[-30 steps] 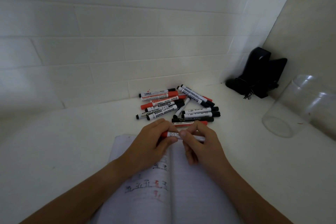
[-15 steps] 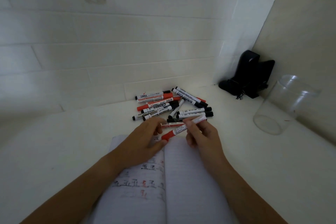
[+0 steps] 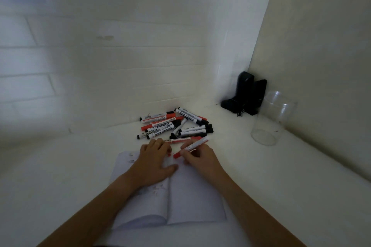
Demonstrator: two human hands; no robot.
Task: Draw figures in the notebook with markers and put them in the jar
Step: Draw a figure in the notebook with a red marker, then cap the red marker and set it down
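One red-capped white marker (image 3: 190, 148) w/ black print, pinched in right hand (image 3: 197, 156)

A white worktop (image 3: 301, 176) fills the lower part of the view and runs into a corner at the back right. In that corner stands a black device (image 3: 248, 94), with upright parts and a low base; what kind of device it is cannot be told. Behind the worktop rises a white wall (image 3: 120, 66) of long horizontal blocks. On the right side stands a plain beige wall (image 3: 325, 46).
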